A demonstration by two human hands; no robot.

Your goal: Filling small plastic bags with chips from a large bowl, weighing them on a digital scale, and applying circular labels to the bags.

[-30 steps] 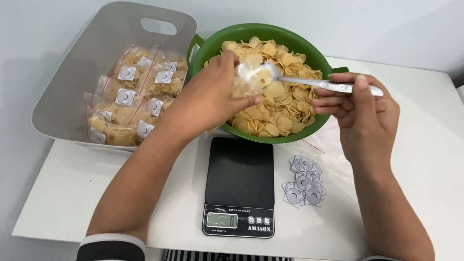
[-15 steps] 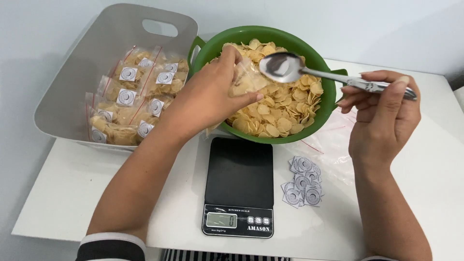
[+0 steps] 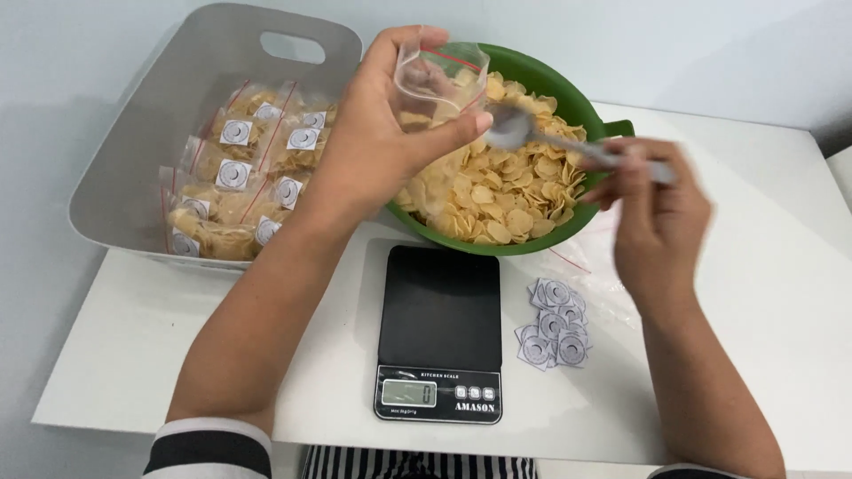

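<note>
Plastic bag [image 3: 439, 84] in left hand [image 3: 382, 142]

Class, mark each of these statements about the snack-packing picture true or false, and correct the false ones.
1. The left hand holds a clear plastic bag above the green bowl. True.
2. The right hand holds a fork. False: it holds a metal spoon.
3. A filled bag sits on the black scale. False: nothing rests on its platform.
4. The grey tray holds sealed packets of chips. True.
5. The paper labels lie left of the scale. False: they lie on its right.
</note>
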